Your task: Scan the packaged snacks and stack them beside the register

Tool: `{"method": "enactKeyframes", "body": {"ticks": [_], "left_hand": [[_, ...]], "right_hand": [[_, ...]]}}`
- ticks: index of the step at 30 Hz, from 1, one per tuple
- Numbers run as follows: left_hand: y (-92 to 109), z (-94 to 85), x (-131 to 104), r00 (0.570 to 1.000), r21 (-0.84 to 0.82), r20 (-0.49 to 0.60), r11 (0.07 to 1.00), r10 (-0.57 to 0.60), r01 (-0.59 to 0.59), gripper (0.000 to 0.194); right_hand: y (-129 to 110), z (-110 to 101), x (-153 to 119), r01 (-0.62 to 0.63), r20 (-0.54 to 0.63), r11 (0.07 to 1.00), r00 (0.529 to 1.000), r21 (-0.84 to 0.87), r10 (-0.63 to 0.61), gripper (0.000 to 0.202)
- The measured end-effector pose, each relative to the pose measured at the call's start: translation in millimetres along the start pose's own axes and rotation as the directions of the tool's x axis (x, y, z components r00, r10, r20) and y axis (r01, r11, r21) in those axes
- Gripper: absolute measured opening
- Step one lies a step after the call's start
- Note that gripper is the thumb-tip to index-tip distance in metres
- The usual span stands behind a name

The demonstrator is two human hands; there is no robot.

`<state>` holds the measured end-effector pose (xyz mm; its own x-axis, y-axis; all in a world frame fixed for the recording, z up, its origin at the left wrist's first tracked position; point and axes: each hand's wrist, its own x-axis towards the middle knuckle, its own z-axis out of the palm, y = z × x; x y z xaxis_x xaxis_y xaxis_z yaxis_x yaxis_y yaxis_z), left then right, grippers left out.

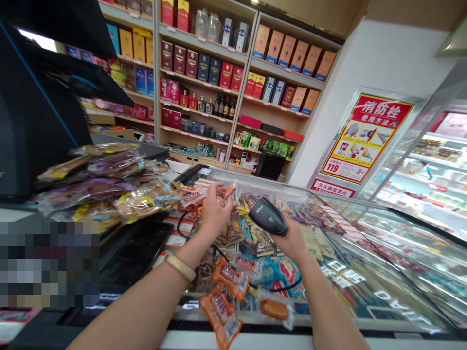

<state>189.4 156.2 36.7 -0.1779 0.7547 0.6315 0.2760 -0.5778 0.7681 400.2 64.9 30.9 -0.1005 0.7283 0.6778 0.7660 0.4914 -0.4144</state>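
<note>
My right hand [293, 239] is wrapped round a black barcode scanner [268, 216], its head pointing up and left above the glass top. A small wrapped snack packet [229, 190] sits pinched between the fingers of my left hand [215, 210]; its label is too small to read. Just left of that hand lie more snack packets [193, 198]. Closer to me, on the glass, are orange snack packets [230, 278] and a clear-wrapped sausage-like snack [274, 309]. The scanner's black cable [282, 288] loops between them.
A pile of bagged snacks [109, 187] rises at left beside a black monitor [40, 97] and a dark flat screen [134, 253]. The glass-topped freezer [365, 253] holds several colourful packs. Stocked shelves [204, 78] stand behind.
</note>
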Motion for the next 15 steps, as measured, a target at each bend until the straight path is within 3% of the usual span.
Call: {"method": "enactKeyframes", "body": {"ticks": [3, 6, 11, 13, 15], "left_hand": [[0.7, -26.7, 18.1, 0.981, 0.363, -0.185, 0.932, 0.062, 0.009, 0.023], [-5.4, -46.9, 28.1, 0.967, 0.563, -0.252, 0.818, 0.04, 0.113, 0.021], [-12.2, -50.2, 28.2, 0.981, 0.646, -0.194, 0.755, 0.016, 0.116, 0.022], [-8.0, -45.4, 28.0, 0.98, 0.633, -0.182, 0.772, 0.074, 0.059, 0.027], [-2.1, -38.7, 26.7, 0.989, 0.546, -0.079, 0.836, 0.122, -0.06, 0.029]], "right_hand": [[2.9, -0.8, -0.8, -0.012, -0.023, 1.0, 1.0, -0.01, 0.012, 0.012], [3.6, -1.0, -1.1, -0.013, -0.03, 1.0, 0.999, -0.01, 0.013, 0.014], [3.7, -1.9, -0.7, -0.01, -0.055, 0.999, 0.998, -0.033, 0.008, 0.013], [5.0, -2.6, -0.5, -0.01, -0.069, 0.998, 0.998, -0.058, 0.006, 0.012], [7.0, -3.3, -0.4, -0.018, -0.084, 0.996, 0.996, -0.088, 0.011, 0.01]]}}
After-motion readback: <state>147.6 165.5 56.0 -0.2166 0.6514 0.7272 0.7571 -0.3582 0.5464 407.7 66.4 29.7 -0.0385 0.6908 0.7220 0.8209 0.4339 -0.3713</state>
